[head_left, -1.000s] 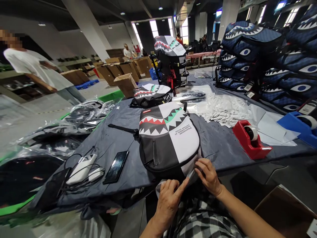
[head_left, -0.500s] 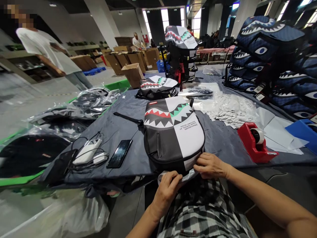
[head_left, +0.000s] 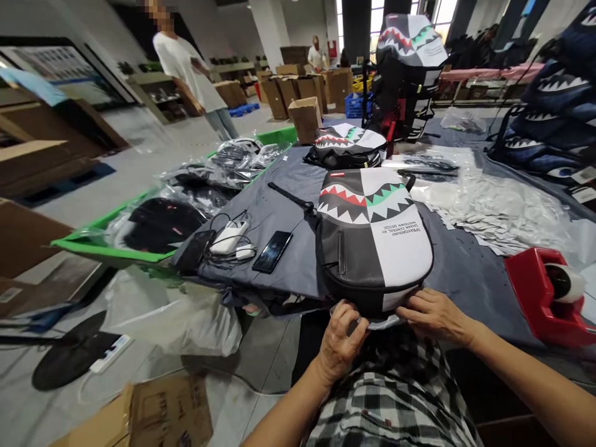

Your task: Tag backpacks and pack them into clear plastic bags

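A black, grey and white backpack [head_left: 375, 242] with a shark-mouth print lies on the dark cloth-covered table, its bottom edge toward me. Below that edge, a strip of translucent plastic that looks like a plastic bag [head_left: 382, 323] runs between my hands. The fingers of my left hand [head_left: 342, 343] are bent and pinched on the plastic at its left end. My right hand [head_left: 435, 315] has its fingertips closed at the backpack's lower right corner, on the other end of the plastic. Much of the plastic is hidden by the hands and the backpack.
Left of the backpack lie a phone [head_left: 272, 251] and a white charger with cables [head_left: 229, 238]. A red tape dispenser [head_left: 535, 298] stands at right, near a heap of white tags [head_left: 507, 214]. More backpacks [head_left: 410, 74] are stacked behind. A green-edged bin [head_left: 116, 247] holds bagged backpacks.
The view has swung left, so the table appears farther right. My left hand has risen slightly with its fingers more curled; both hands stay at the plastic below the backpack.
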`<move>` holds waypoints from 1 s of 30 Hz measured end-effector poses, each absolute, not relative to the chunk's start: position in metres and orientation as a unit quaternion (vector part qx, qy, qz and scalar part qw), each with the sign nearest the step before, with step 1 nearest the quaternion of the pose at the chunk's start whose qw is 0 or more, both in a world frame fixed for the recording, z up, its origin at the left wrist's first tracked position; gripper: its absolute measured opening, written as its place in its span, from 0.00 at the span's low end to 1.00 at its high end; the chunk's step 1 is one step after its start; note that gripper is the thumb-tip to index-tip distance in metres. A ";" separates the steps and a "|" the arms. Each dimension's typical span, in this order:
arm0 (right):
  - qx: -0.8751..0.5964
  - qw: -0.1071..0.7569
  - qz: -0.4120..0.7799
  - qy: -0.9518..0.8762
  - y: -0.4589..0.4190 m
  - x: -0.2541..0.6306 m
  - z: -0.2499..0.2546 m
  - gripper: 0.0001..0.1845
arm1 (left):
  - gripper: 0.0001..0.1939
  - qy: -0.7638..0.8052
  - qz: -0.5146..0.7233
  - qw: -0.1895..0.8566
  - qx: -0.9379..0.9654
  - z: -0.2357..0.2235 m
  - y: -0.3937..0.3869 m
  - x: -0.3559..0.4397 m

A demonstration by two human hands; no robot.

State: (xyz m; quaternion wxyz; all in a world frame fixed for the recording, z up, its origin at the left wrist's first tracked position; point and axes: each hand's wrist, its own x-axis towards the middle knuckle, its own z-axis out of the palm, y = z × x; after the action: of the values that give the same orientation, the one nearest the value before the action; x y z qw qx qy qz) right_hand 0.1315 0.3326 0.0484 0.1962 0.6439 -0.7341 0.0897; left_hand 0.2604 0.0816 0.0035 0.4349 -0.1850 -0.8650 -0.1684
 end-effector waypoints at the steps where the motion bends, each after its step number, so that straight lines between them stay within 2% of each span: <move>1: 0.647 0.198 0.089 -0.731 0.331 0.130 0.050 0.15 | 0.05 -0.863 -0.155 0.433 -0.210 0.005 0.075 0.255; 6: 0.648 0.194 0.087 -0.732 0.325 0.129 0.053 0.06 | 0.05 -0.837 -0.125 0.389 -0.363 0.014 0.047 0.231; 12: 0.638 0.148 0.090 -0.751 0.323 0.132 0.059 0.14 | 0.05 -0.850 -0.096 0.332 -0.397 0.025 0.042 0.225; 15: 0.642 0.089 0.083 -0.757 0.322 0.126 0.084 0.12 | 0.05 -0.876 -0.059 0.245 -0.412 0.052 0.036 0.221; 19: 0.644 0.051 0.103 -0.756 0.314 0.112 0.142 0.11 | 0.07 -0.898 -0.040 0.168 -0.405 0.121 0.022 0.211; 22: 0.627 0.098 0.138 -0.760 0.305 0.105 0.176 0.13 | 0.16 -0.907 -0.045 0.137 -0.396 0.172 0.016 0.204; 25: 0.596 0.192 0.174 -0.760 0.296 0.103 0.190 0.12 | 0.26 -0.911 -0.059 0.156 -0.378 0.203 0.019 0.199; 28: 0.562 0.289 0.209 -0.746 0.291 0.105 0.196 0.11 | 0.19 -0.911 -0.054 0.207 -0.354 0.217 0.025 0.193; 30: 0.556 0.310 0.215 -0.741 0.291 0.108 0.203 0.10 | 0.11 -0.902 -0.049 0.247 -0.350 0.221 0.025 0.190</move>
State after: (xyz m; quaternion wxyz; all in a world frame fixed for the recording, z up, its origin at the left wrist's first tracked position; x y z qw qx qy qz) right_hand 0.1077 0.2911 0.2027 0.3098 0.5562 -0.7407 0.2147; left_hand 0.1899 0.0252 0.2212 0.2473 -0.3503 -0.9021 -0.0489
